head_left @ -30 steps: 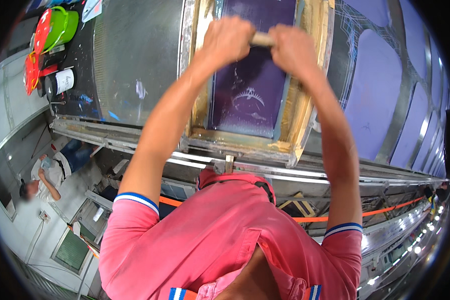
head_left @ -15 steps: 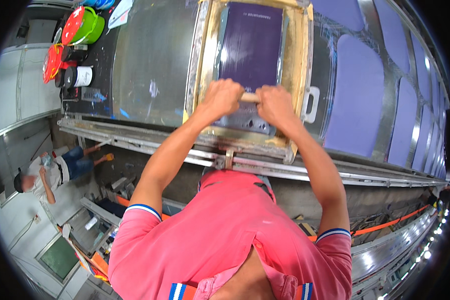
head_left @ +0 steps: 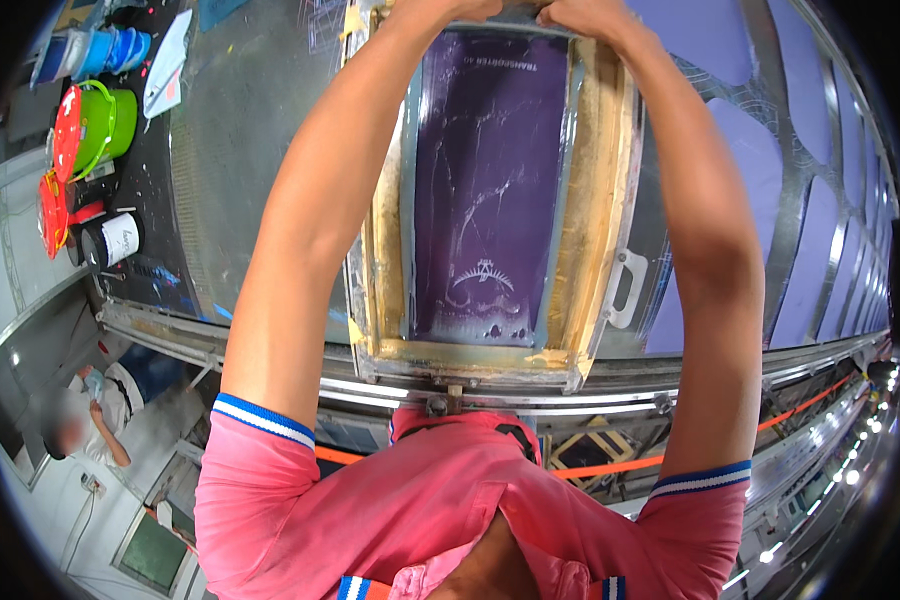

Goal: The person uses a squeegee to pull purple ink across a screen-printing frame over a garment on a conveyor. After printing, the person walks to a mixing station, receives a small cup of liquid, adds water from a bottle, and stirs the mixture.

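Both my arms reach to the far end of a screen-printing frame, where the upper picture edge cuts off the hands. My left hand and my right hand are closed on a squeegee, of which only a sliver shows between them. Below them lies the frame's dark purple mesh, with pale streaks, small lettering near the far end and a curved emblem near my body. Yellowish tape lines the frame's inner edges. A white handle sticks out on its right side.
Light purple cut pieces lie along the table to the right. At the left stand a green bucket with a red lid, a dark jar and blue containers. A metal rail edges the table. Another person is at the lower left.
My hands have moved away from me with the squeegee, from the near part of the mesh to its far end. Pale streaks and the emblem now show on the mesh.
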Motion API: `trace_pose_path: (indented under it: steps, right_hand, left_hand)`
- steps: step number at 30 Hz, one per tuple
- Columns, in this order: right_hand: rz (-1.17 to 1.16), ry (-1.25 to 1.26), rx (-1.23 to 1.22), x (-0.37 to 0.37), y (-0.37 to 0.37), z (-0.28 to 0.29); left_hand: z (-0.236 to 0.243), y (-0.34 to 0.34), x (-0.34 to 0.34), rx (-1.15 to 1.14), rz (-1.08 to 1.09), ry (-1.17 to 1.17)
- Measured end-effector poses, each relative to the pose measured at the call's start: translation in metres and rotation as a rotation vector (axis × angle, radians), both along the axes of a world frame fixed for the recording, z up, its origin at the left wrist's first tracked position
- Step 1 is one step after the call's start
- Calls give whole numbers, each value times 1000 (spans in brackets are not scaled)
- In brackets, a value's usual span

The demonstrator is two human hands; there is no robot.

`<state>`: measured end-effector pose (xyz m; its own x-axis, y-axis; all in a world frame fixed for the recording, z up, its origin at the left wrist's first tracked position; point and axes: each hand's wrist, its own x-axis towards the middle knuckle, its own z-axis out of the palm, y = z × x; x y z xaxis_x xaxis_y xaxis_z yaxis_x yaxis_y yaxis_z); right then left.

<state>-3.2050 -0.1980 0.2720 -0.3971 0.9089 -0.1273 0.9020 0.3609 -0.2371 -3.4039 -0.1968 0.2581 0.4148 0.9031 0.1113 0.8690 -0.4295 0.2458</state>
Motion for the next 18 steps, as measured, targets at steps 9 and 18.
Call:
trace_pose_path:
  steps: [9, 18]
  right_hand:
    - [143, 73, 132, -11, -208, -10]
    - [201, 137, 13, -12, -443, 10]
  left_hand:
    - [9, -207, -11, -167, -34, 26]
    - [14, -446, -12, -211, 22, -137]
